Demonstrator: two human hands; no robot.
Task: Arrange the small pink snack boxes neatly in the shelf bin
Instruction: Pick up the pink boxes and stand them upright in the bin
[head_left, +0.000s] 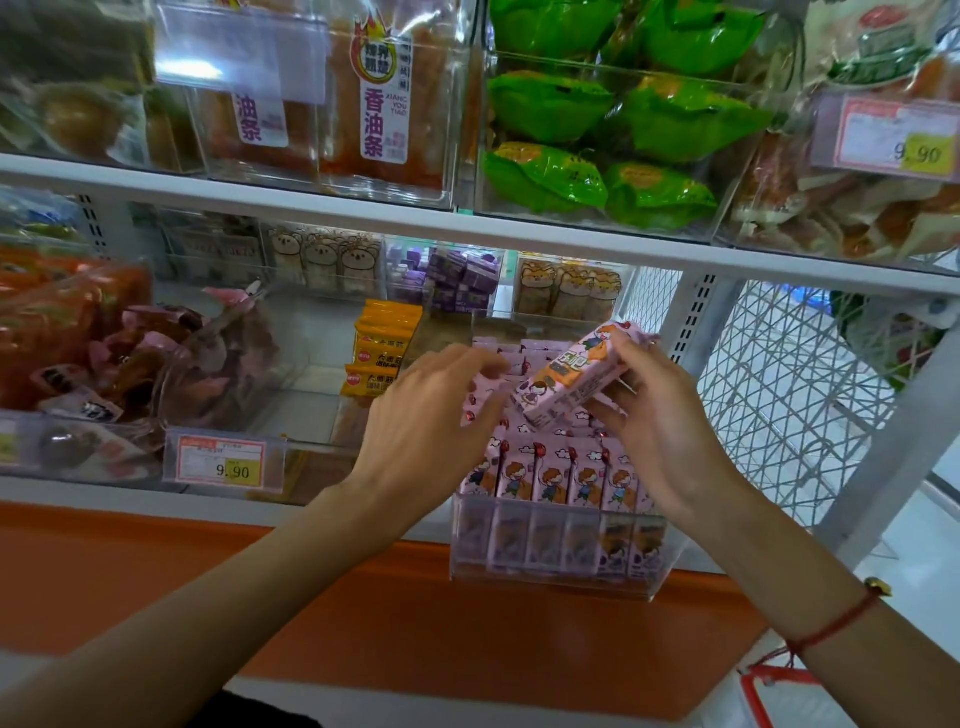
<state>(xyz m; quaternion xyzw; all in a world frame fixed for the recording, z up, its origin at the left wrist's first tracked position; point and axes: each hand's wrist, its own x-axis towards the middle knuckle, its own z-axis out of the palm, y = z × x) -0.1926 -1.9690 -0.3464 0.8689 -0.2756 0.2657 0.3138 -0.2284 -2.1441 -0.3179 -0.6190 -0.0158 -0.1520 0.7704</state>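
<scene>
Both hands worked over the clear shelf bin (556, 566) at 5 o'clock of the view. Right hand (670, 436) gripped one pink snack box (576, 379), tilted, above the rows. Left hand (431, 421) reached in with curled fingers touching the pink snack boxes (550, 475) standing upright in the bin; whether it pinched one, I could not tell. Yellow packets (382, 345) sat at 10 o'clock of the bin.

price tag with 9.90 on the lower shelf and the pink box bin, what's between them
In the head view, the left hand and wrist; behind them, yellow snack packs.
</scene>
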